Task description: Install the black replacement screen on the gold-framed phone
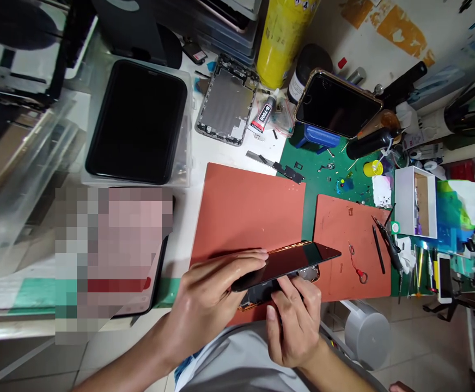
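From here I'm seeing the left hand (208, 286) pinching a dark screen panel (294, 263), part of its grip hiding behind it. The panel is slanting over an opened phone body (261, 293) at the near edge of the reddish mat (254, 207), covering much of it. The right hand (297, 321) is curling its fingers there; whether they're pinching anything, I can't tell. Blocky blur is masking most of a device (150, 283) at left.

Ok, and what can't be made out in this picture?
All in the head view:
Phone body: inside mostly hidden by the raised screen and right grip.
Lower-left device: display partly blurred by pixelation.
Yellow can: far end cut off by top edge.
B-7000 tube: fine print too small.
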`<state>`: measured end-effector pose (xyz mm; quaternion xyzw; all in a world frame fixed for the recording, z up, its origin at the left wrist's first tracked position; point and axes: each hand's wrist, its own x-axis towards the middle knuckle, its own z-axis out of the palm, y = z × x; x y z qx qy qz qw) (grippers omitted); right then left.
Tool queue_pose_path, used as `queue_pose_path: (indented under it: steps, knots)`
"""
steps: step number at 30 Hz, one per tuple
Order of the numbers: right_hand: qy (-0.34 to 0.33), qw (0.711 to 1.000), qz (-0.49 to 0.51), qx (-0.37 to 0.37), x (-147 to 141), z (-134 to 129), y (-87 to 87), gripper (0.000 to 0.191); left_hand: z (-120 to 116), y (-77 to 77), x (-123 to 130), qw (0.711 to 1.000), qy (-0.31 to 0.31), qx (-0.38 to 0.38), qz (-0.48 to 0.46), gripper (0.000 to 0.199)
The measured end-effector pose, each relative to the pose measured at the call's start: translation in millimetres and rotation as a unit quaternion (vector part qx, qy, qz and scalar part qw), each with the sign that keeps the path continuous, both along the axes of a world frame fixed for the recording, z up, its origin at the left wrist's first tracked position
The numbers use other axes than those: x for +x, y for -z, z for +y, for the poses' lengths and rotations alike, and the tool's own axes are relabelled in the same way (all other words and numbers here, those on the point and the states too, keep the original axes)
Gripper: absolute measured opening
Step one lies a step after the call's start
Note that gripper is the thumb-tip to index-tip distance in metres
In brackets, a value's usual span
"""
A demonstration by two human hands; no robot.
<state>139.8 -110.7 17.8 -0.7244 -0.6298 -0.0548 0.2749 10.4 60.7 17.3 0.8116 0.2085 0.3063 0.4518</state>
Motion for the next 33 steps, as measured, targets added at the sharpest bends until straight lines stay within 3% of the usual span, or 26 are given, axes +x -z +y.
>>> queue_pose_path:
  steps: [9, 16, 25, 30, 33]
  knots:
    - [-0.013, 1.000, -0.018, 0.001, 3.9, 3.8, -3.6, 0.020, -1.8, 0.4, -3.9, 1.000, 0.002, 0.005, 0.006, 0.036]
    - [-0.066, 0.993, -0.089, -0.036, 12.4, 7.5, -12.9, 0.022, -2.7, 2.4, -3.5, 1.000, 0.005, 0.003, 0.002, 0.035]
    - [-0.107, 0.989, -0.066, -0.071, 24.0, 19.4, -26.0, 0.023, -0.8, -1.3, -2.6, 1.000, -0.007, -0.002, 0.001, 0.038]
    - [-0.069, 0.994, -0.056, -0.056, 21.3, 10.1, -32.3, 0.026, -0.5, -2.3, -2.3, 1.000, -0.008, -0.013, 0.000, 0.038]
    - [0.032, 0.996, 0.081, -0.037, 21.0, 9.9, -44.2, 0.031, 0.0, -2.8, -1.4, 1.000, -0.004, -0.023, -0.003, 0.038]
